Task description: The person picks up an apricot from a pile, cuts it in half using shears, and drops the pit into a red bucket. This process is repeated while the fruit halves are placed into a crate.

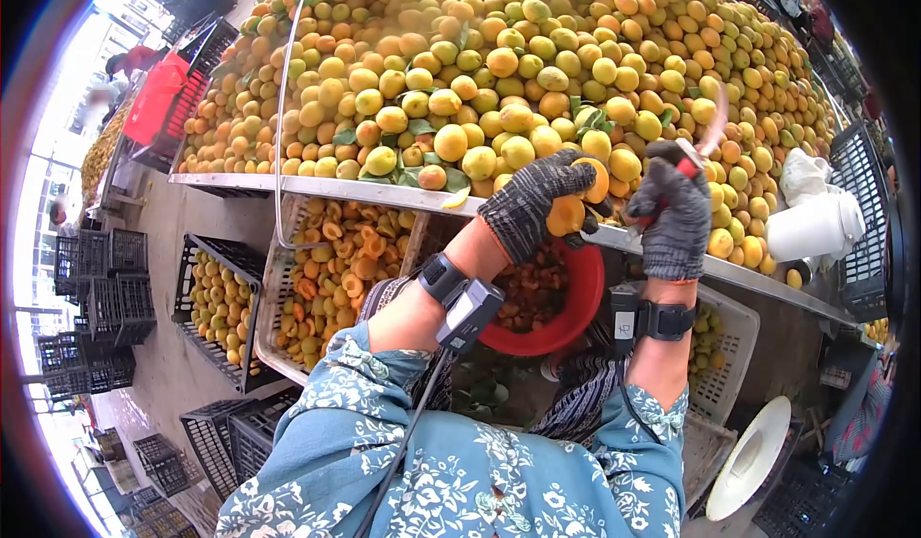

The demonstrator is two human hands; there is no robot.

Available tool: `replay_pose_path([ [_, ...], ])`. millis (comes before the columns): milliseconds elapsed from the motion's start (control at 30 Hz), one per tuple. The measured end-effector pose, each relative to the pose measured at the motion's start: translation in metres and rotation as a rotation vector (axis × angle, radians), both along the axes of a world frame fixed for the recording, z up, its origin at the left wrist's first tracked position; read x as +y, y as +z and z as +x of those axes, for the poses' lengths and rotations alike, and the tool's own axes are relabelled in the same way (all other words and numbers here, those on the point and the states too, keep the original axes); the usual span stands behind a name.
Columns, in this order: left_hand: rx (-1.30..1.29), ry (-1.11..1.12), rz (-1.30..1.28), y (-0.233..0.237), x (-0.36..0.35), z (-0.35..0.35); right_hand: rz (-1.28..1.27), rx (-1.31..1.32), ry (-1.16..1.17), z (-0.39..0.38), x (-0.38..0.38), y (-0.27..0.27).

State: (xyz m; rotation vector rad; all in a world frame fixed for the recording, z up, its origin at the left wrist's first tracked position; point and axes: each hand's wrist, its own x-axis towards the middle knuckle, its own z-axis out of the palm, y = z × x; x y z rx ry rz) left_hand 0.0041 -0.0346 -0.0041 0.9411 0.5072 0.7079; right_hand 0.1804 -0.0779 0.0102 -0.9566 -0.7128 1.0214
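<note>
My left hand [532, 202], in a dark knitted glove, is closed around an apricot [566, 216] that looks split into two halves. Gripped in my gloved right hand [674, 217] is a knife [714, 128] with a red handle and a short curved blade pointing up, apart from the fruit. Both hands are over the metal front edge of a table heaped with whole apricots [518, 118]. Below them a red basin [597, 289] contains small brownish pieces, probably pits. To its left, a pale crate [267, 322] holds apricot halves [336, 274].
A black crate [251, 274] of whole fruit stands further left. At right are a white container [811, 226] on the table edge, another pale crate [739, 332] with fruit and a white round lid-like object [751, 458]. Stacked black crates [120, 308] line the left side.
</note>
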Motion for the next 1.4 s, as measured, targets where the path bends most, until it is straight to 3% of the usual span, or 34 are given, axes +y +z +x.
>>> replay_pose_path([
  [167,-0.031,-0.121,-0.014,-0.011,-0.005,0.017,0.261,0.310,0.078,0.013,-0.004,0.010],
  [233,0.075,-0.051,0.506,-0.015,-0.008,0.024,0.281,0.342,0.070,0.013,-0.005,0.013],
  [267,0.128,-0.108,0.112,0.001,-0.012,0.025,0.303,0.373,0.070,0.011,-0.005,0.015],
  [300,0.130,-0.112,0.110,-0.001,-0.013,0.028,0.302,0.374,0.065,0.010,-0.005,0.016],
  [400,0.195,-0.096,0.290,-0.011,-0.014,0.037,0.296,0.222,0.008,0.002,-0.007,0.019],
  [533,0.253,-0.088,0.361,-0.014,-0.016,0.042,0.340,0.294,-0.017,0.006,-0.006,0.020],
  [633,0.319,-0.079,0.356,-0.015,-0.017,0.044,0.339,0.180,-0.107,0.000,-0.008,0.023],
  [700,0.335,0.017,0.629,-0.017,-0.018,0.045,0.363,0.167,-0.101,-0.002,-0.009,0.025],
  [800,0.383,-0.046,0.414,-0.005,-0.021,0.043,0.351,0.087,-0.165,-0.006,-0.008,0.021],
  [1033,0.458,-0.043,0.419,-0.007,-0.017,0.042,0.326,0.012,-0.193,-0.015,-0.004,0.019],
  [1233,0.440,-0.034,0.454,-0.009,-0.018,0.037,0.302,0.085,-0.173,-0.019,-0.001,0.016],
  [1300,0.462,0.015,0.608,-0.013,-0.020,0.034,0.315,0.182,-0.102,-0.018,0.001,0.012],
  [1400,0.530,-0.010,0.520,-0.016,-0.015,0.036,0.317,0.311,-0.063,-0.015,0.005,0.007],
])
